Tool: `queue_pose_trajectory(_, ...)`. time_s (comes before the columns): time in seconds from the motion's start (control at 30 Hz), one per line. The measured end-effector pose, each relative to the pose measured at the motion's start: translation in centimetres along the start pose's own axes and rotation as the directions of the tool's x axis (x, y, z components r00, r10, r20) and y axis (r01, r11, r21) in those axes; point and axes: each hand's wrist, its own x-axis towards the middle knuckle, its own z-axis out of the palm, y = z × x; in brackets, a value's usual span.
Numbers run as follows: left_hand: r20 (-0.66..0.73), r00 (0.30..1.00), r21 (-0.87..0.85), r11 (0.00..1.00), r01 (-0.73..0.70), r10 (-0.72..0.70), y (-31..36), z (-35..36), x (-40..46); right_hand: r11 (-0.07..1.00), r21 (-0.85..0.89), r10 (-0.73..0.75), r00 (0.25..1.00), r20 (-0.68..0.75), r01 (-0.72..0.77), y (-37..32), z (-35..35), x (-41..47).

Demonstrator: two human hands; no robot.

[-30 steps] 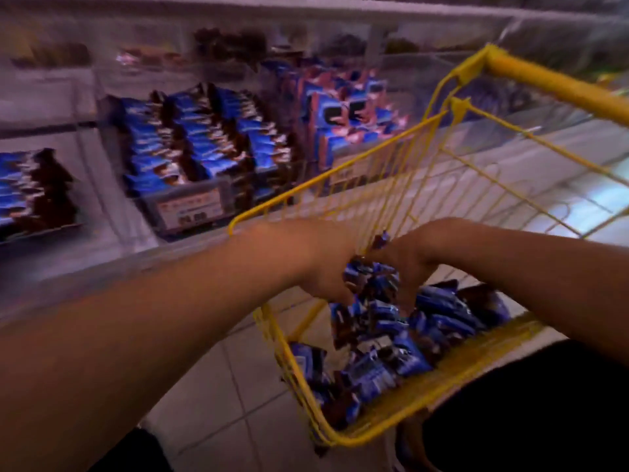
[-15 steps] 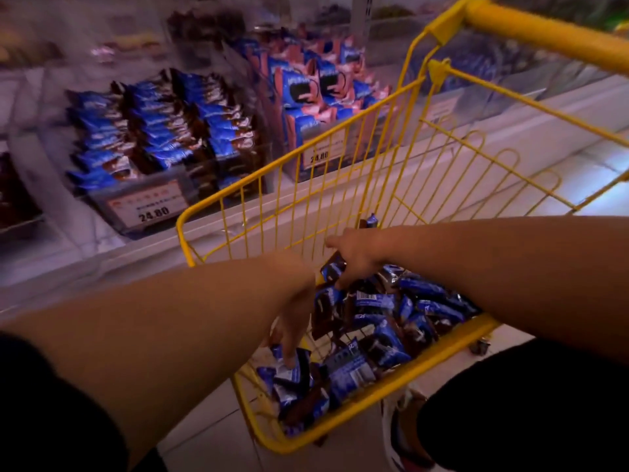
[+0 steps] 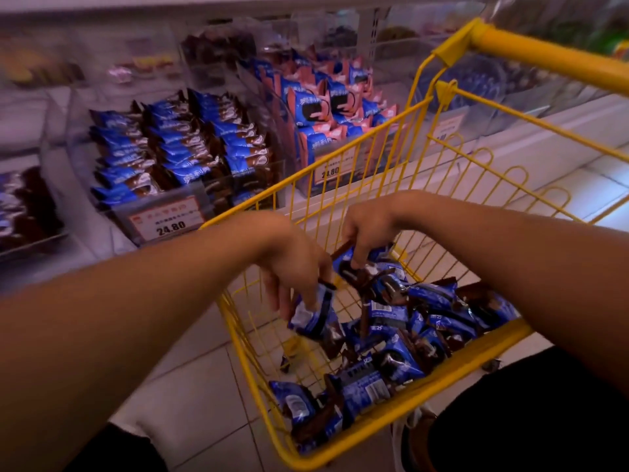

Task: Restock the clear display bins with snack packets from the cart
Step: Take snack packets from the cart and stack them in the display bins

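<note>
- Reaching into yellow wire cart (image 3: pixel 340 185) with both hands.
- Left hand (image 3: pixel 292 264): fingers curled down, pinching blue-and-brown snack packet (image 3: pixel 315 316) by its top edge, lifted clear above the cart floor.
- Right hand (image 3: pixel 369 229): fingers curled round another packet (image 3: pixel 354 270) atop the heap.
- Loose packets (image 3: pixel 401 356): glossy blue wrappers, dark brown ends, white barcode backs, heaped along the cart's near side.
- Clear display bin (image 3: pixel 183 155) beyond the cart: matching packets in neat rows, price tag (image 3: pixel 168 219) reading 24.80.

Blue-and-brown snack packets (image 3: pixel 391 338) fill a yellow wire cart (image 3: pixel 374 447).
</note>
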Motion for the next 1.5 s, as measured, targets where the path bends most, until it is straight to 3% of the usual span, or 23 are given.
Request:
queue_pose_trajectory(0.07,-0.115,0.982,-0.25,0.952,-0.177,0.152,-1.4,-1.5,-3.8,0.997,-0.08,0.015,0.999,-0.052,-0.019,-0.1,-2.0,-1.5)
queue_pose_trajectory(0.13,-0.289,0.916,-0.489,0.78,-0.39,0.277,-2.5,-1.7,-6.6,0.997,-0.083,-0.003,0.995,-0.096,-0.005,-0.2,-3.7,-4.1)
queue_pose_trajectory(0.2,-0.471,0.83,-0.707,0.435,-0.558,0.299,-2.8,-0.6,-7.8,0.997,-0.025,-0.077,0.982,-0.172,0.074,-0.2,-5.1,-7.5)
queue_pose_trajectory(0.27,-0.545,0.811,-0.823,0.049,-0.566,0.213,-2.8,0.6,-7.9,0.974,0.1,-0.172,0.948,-0.269,0.205,-0.3,-5.3,-10.6)
queue_pose_trajectory(0.3,-0.55,0.818,-0.834,-0.069,-0.547,0.167,-2.8,1.0,-7.7,0.938,0.185,-0.225,0.921,-0.318,0.293,-0.6,-4.9,-11.8)
queue_pose_trajectory(0.33,-0.541,0.829,-0.841,-0.125,-0.527,0.145,-2.8,1.2,-7.5,0.883,0.275,-0.269,0.891,-0.366,0.38,-1.0,-4.5,-12.7)
queue_pose_trajectory(0.47,-0.532,0.779,-0.843,-0.121,-0.524,0.331,-3.1,1.4,-7.7,0.684,0.476,-0.327,0.816,-0.477,0.553,-2.4,-3.6,-12.8)
queue_pose_trajectory(0.53,-0.495,0.774,-0.851,-0.044,-0.523,0.395,-3.4,1.5,-7.3,0.646,0.513,-0.293,0.804,-0.517,0.565,-2.4,-3.5,-12.1)
queue_pose_trajectory(0.63,-0.439,0.819,-0.86,0.09,-0.502,0.371,-3.7,1.2,-6.6,0.647,0.534,-0.267,0.817,-0.511,0.545,-1.4,-3.4,-11.3)
queue_pose_trajectory(0.87,-0.49,0.826,-0.838,0.109,-0.534,0.279,-3.8,1.7,-5.9,0.597,0.617,-0.203,0.84,-0.503,0.513,1.3,-3.9,-11.1)
queue_pose_trajectory(0.97,-0.494,0.824,-0.839,0.098,-0.536,0.278,-3.8,1.7,-5.8,0.64,0.572,-0.215,0.834,-0.507,0.513,0.8,-3.7,-11.0)
queue_pose_trajectory(1.07,-0.418,0.827,-0.851,0.155,-0.501,0.376,-4.1,1.5,-5.8,0.692,0.491,-0.257,0.816,-0.518,0.529,-0.7,-3.9,-11.4)
queue_pose_trajectory(1.2,-0.317,0.843,-0.855,0.254,-0.452,0.434,-4.3,1.2,-5.9,0.821,0.159,-0.376,0.73,-0.571,0.548,-3.1,-3.9,-12.0)
queue_pose_trajectory(1.3,-0.293,0.846,-0.832,0.316,-0.456,0.446,-4.1,1.2,-6.0,0.835,0.021,-0.427,0.67,-0.608,0.551,-4.1,-3.5,-11.6)
queue_pose_trajectory(1.4,-0.304,0.843,-0.854,0.265,-0.448,0.444,-4.2,1.3,-6.1,0.841,0.055,-0.356,0.626,-0.694,0.539,-4.5,-2.8,-10.4)
queue_pose_trajectory(1.5,-0.319,0.844,-0.902,0.135,-0.41,0.431,-4.5,1.3,-6.3,0.77,0.247,-0.233,0.62,-0.749,0.589,-4.4,-2.5,-9.6)
